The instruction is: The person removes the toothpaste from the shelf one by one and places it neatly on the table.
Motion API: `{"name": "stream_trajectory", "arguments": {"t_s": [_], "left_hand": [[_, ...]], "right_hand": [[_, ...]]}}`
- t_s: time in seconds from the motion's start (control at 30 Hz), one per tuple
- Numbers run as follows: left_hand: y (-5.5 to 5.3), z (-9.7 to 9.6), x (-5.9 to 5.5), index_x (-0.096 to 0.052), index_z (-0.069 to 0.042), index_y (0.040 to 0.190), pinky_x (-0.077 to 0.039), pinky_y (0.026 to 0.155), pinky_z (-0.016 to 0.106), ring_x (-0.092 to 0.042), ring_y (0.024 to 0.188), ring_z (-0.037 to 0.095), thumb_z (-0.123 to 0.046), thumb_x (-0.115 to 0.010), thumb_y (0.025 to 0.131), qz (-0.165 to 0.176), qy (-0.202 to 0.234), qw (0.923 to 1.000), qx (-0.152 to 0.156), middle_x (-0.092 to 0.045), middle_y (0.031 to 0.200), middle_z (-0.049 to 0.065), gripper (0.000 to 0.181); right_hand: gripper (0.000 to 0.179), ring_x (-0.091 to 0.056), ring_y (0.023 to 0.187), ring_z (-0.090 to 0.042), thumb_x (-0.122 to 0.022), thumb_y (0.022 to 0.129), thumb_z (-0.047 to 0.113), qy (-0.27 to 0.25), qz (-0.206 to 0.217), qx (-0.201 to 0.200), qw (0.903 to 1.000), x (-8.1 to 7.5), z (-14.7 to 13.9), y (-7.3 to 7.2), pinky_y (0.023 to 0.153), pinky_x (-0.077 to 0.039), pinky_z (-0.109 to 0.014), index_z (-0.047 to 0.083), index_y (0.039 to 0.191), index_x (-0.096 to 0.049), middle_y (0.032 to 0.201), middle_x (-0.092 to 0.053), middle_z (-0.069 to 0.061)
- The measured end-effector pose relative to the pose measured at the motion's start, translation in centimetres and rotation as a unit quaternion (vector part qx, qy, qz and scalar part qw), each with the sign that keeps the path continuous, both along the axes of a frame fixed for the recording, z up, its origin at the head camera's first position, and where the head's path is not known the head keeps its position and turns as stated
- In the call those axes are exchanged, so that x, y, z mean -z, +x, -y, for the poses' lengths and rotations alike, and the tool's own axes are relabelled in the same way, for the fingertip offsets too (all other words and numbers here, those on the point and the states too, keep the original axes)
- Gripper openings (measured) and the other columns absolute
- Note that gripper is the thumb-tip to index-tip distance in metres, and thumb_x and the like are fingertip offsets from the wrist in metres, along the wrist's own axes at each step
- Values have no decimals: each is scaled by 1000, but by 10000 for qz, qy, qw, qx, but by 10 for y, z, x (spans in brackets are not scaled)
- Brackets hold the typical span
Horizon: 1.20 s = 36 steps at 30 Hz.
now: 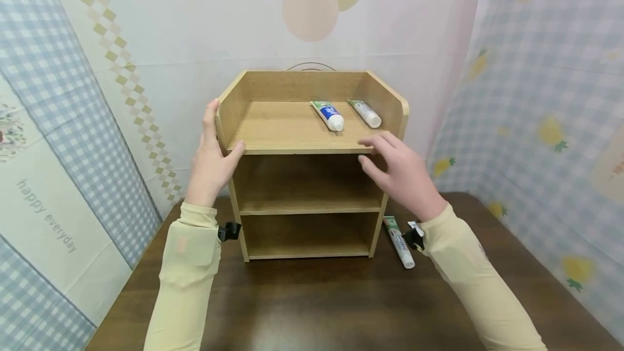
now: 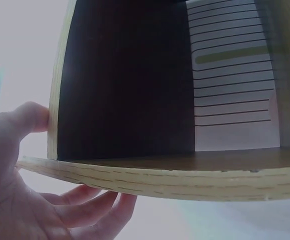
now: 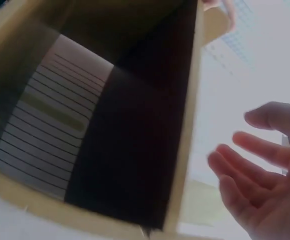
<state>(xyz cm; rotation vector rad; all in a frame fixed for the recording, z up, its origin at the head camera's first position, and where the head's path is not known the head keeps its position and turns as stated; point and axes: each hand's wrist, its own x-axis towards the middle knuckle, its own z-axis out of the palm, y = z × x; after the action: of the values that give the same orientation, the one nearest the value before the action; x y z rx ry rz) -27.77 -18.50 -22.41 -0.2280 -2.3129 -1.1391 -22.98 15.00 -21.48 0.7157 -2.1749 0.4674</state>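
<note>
A small light-wood shelf (image 1: 278, 130) with a walled top and two compartments below faces me. My left hand (image 1: 210, 164) grips its left side panel, thumb on the front edge and fingers around the outer side, as the left wrist view shows in the fingers (image 2: 92, 205). In front of the top's right end hovers my right hand (image 1: 404, 175), fingers loosely bent; nothing is between them in the right wrist view. On the top lie a blue-and-white toothpaste tube (image 1: 327, 115) and, nearer the right wall, a whiter tube (image 1: 366, 113), caps towards me.
The shelf stands on a dark brown table (image 1: 302, 302). Right of its base lies another toothpaste tube (image 1: 400, 242), green and white; a white item beside it is partly hidden by my right wrist. Patterned cloth (image 1: 195, 20) hangs behind and at both sides.
</note>
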Motion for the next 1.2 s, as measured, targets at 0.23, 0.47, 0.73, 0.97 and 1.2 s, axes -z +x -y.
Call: {"name": "stream_trajectory", "arguments": {"t_s": [0.23,0.47,0.73,0.97,1.2], "left_hand": [[-1,-1,2,-3,-56,147,-41,86,59,-49,117,42,-33,-57,90,-13,72,10000,-3,-16,161,-16,82],[-2,-3,6,-2,-57,146,-42,77,56,-51,102,42,-36,-56,91,34,-31,10000,-34,-18,161,-13,81],[0,2,8,-3,-56,147,-41,86,60,-47,121,40,-32,-58,90,-9,124,9999,58,-19,161,-10,82],[4,6,4,1,-60,145,-41,84,60,-49,114,42,-33,-56,91,88,181,9998,-32,-20,161,-2,83],[2,3,0,0,-59,145,-42,80,56,-51,106,42,-33,-55,91,35,9,10000,-53,-16,162,-14,81]], "right_hand": [[28,-59,96,-29,-63,90,14,-221,454,47,9987,-24,24,-53,85,-48,-43,1,115,-62,106,-64,-15],[46,-56,103,-31,-60,89,27,-15,1363,637,9886,-27,32,-91,90,-41,-49,7,130,-51,110,-60,-16],[69,-47,129,-33,-59,90,48,738,2143,947,9694,-34,44,-106,105,-34,-53,18,147,-36,141,-50,-17],[61,-49,131,-34,-52,95,49,788,2416,734,9644,-39,51,-112,110,-33,-51,22,148,-40,146,-50,-11],[45,-58,120,-36,-54,96,40,673,2108,943,9706,-39,51,-108,105,-36,-51,17,135,-54,131,-62,-14]]}}
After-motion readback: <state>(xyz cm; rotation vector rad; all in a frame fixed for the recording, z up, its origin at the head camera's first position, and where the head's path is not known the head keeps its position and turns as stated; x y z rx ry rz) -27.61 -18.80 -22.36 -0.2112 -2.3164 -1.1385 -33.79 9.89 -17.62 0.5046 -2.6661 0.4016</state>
